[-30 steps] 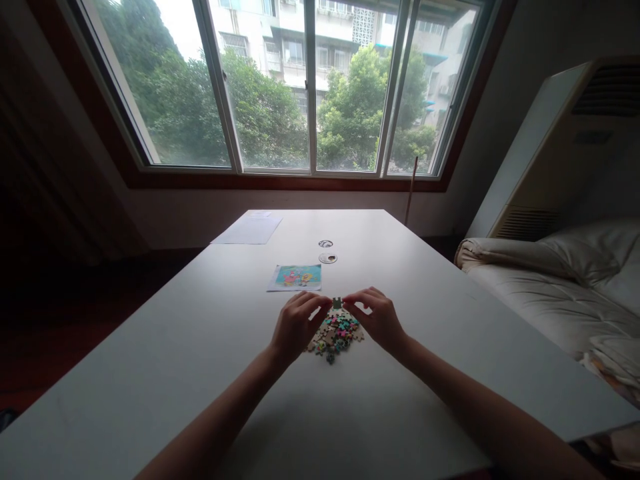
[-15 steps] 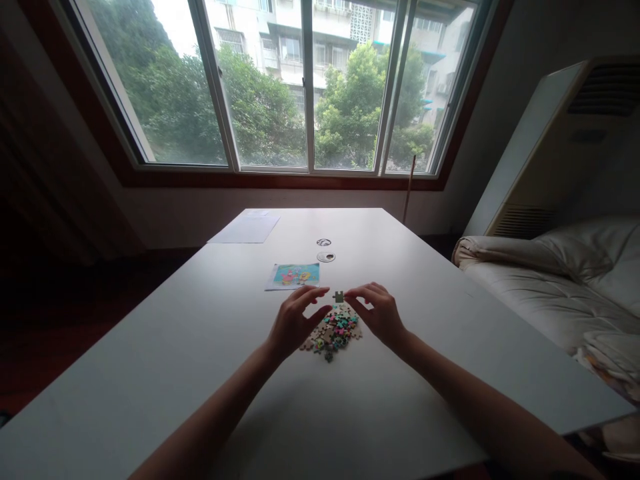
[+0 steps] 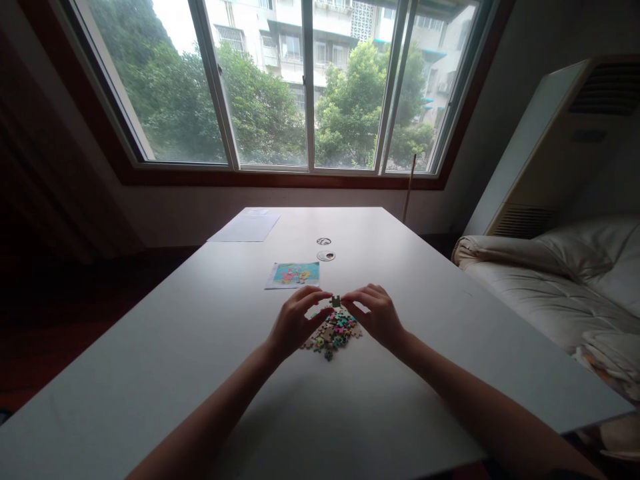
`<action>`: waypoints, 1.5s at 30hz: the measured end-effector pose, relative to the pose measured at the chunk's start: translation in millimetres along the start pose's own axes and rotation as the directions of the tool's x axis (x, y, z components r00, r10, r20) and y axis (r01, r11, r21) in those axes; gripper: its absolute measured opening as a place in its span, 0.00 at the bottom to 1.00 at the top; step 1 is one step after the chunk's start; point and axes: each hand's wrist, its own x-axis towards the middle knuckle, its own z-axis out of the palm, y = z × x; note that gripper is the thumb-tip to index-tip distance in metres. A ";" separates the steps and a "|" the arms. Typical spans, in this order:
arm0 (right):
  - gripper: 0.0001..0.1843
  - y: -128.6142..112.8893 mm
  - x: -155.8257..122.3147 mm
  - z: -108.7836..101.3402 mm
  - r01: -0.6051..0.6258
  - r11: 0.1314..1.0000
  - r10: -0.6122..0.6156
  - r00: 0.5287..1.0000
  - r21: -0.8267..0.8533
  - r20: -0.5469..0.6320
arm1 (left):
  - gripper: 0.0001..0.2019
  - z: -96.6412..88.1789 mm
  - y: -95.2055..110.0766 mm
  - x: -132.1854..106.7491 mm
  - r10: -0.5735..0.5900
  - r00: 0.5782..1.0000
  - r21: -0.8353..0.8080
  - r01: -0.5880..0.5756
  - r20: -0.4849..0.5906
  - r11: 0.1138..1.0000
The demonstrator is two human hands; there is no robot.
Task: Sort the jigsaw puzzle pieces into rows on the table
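A small dark greenish jigsaw piece [image 3: 335, 301] is held up between my two hands, above the pile. My right hand [image 3: 377, 313] pinches its right side between thumb and index finger. At its left side, the thumb and index fingertips of my left hand [image 3: 296, 317] close around the edge; the exact contact is too small to make out clearly. Below lies a loose heap of jigsaw pieces [image 3: 333, 333], some coloured pink, teal and black, others showing plain brown backs. My fingers partly hide the heap's sides.
Just beyond my left hand lies a colourful cartoon picture sheet [image 3: 296, 275]. Two round flat discs, a nearer one [image 3: 326, 256] and a farther one [image 3: 323, 241], are farther back. White paper [image 3: 245, 228] rests at the far left of the white table [image 3: 175, 347]. A sofa [image 3: 540, 287] stands at right.
The jigsaw piece has moved slightly left and down with my right hand. My left fingertips have come from just short of it to its left edge.
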 end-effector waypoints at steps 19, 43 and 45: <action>0.18 1.5 -0.2 -2.7 0.095 0.993 -0.099 0.993 0.071 0.060 | 0.10 -0.9 -1.7 -1.2 0.049 0.998 0.085 -0.051 0.024 0.995; 0.14 13.0 4.0 -7.1 0.116 0.993 -0.116 0.987 -0.009 -0.109 | 0.07 1.4 -19.0 -6.2 -0.145 0.985 0.118 0.133 0.098 0.984; 0.14 16.4 5.2 -8.7 0.104 0.994 -0.106 0.985 -0.023 -0.134 | 0.06 3.3 -29.3 -9.7 -0.173 0.981 0.124 0.161 0.092 0.979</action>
